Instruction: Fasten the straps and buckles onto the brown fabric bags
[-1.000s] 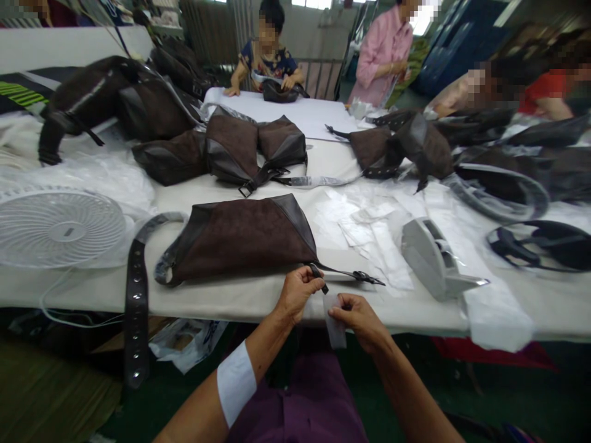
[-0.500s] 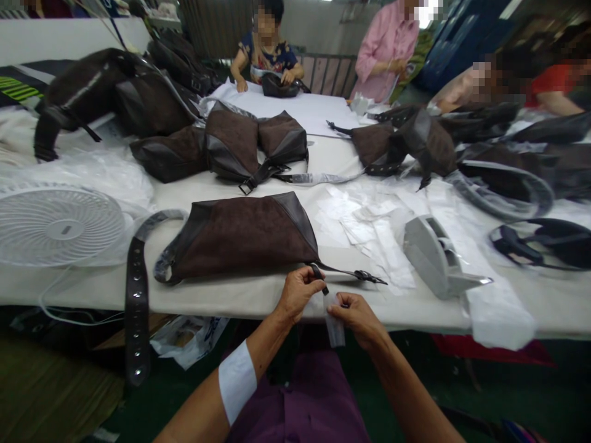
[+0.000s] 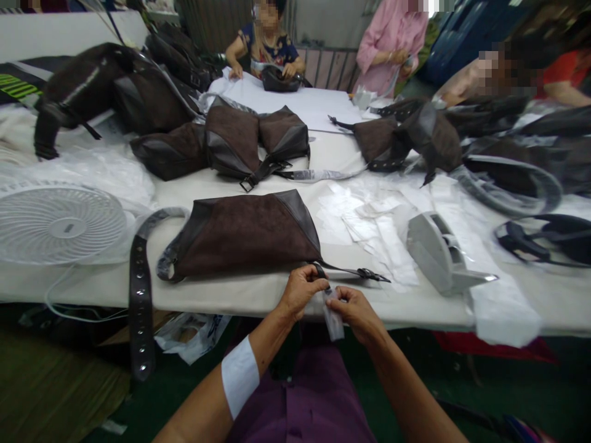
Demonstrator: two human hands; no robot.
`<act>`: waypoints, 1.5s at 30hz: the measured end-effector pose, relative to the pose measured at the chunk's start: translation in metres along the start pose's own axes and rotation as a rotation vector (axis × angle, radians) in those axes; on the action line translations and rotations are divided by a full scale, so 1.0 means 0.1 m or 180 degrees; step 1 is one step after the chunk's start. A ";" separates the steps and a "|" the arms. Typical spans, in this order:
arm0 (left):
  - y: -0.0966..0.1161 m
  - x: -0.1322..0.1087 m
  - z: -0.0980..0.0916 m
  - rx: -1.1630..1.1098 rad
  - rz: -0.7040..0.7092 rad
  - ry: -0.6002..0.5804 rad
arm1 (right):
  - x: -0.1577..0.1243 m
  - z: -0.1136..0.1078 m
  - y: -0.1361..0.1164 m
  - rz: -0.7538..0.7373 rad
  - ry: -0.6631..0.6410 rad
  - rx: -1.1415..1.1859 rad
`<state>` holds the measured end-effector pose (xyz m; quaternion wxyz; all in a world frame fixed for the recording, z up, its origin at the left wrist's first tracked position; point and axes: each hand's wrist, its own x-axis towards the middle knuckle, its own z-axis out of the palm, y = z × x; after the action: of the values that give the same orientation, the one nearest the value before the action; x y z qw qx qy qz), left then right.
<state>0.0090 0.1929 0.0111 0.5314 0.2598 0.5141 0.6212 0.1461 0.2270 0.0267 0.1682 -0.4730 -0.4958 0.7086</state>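
Observation:
A dark brown suede bag (image 3: 249, 237) with black leather corners lies near the table's front edge. At its right end, my left hand (image 3: 299, 290) pinches a thin black strap (image 3: 319, 269) between thumb and fingers. My right hand (image 3: 359, 312) is closed on a clear plastic sleeve (image 3: 333, 323) that hangs below the strap's tip. The strap's end meets the top of the sleeve; whether it is inside I cannot tell. A second thin strap with a small buckle (image 3: 367, 274) lies on the table beyond my hands. The bag's wide eyelet strap (image 3: 140, 307) hangs over the edge.
A grey tape dispenser (image 3: 431, 252) stands at right, beside scattered white strips (image 3: 364, 215). A white fan (image 3: 67, 227) is at left. More brown bags (image 3: 233, 135) lie further back. Across the table a person (image 3: 272, 46) handles a dark bag; other people are at the right.
My right hand has shifted slightly up and left, bringing the plastic sleeve closer to the strap's tip. My left hand keeps its pinch on the strap.

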 end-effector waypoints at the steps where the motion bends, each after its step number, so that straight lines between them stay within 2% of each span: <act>1: 0.00 0.00 0.00 0.0000 -0.0037 -0.0003 | 0.00 0.00 0.01 -0.0039 -0.0008 0.0013; 9: -0.01 -0.06 -0.04 0.0063 -0.0591 0.0100 | 0.04 0.05 0.04 -0.0125 0.0094 0.0098; 18: 0.09 -0.03 -0.02 0.0002 -0.0720 0.0245 | 0.07 0.09 -0.01 -0.0187 0.0118 0.0255; 25: 0.10 -0.08 -0.05 -0.0230 -0.0825 0.0222 | 0.09 0.17 -0.04 0.0037 0.0001 0.0981; 28: 0.12 -0.11 -0.08 -0.0534 -0.0812 0.0335 | 0.11 0.22 -0.05 0.0043 0.0017 0.1183; 31: 0.15 -0.19 -0.11 -0.0723 -0.0793 0.0567 | 0.15 0.26 -0.05 0.0000 0.0132 0.1258; 34: 0.15 -0.29 -0.12 -0.0519 -0.0857 0.0601 | 0.21 0.28 -0.04 -0.0100 0.0304 0.1216; 37: 0.13 -0.34 -0.09 -0.0312 -0.0963 0.0633 | 0.28 0.27 -0.01 -0.0313 0.0442 0.0716; 42: 0.12 -0.23 -0.04 -0.0291 -0.1015 0.0772 | 0.40 0.19 -0.03 -0.0997 0.1033 -0.1385; 45: 0.14 -0.15 -0.03 -0.0248 -0.1045 0.0834 | 0.44 0.20 -0.08 -0.1056 0.1216 -0.1987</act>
<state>0.0051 0.1795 0.0256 0.5637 0.0689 0.5898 0.5742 0.1058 0.2508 0.0123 0.2177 -0.5381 -0.7167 0.3864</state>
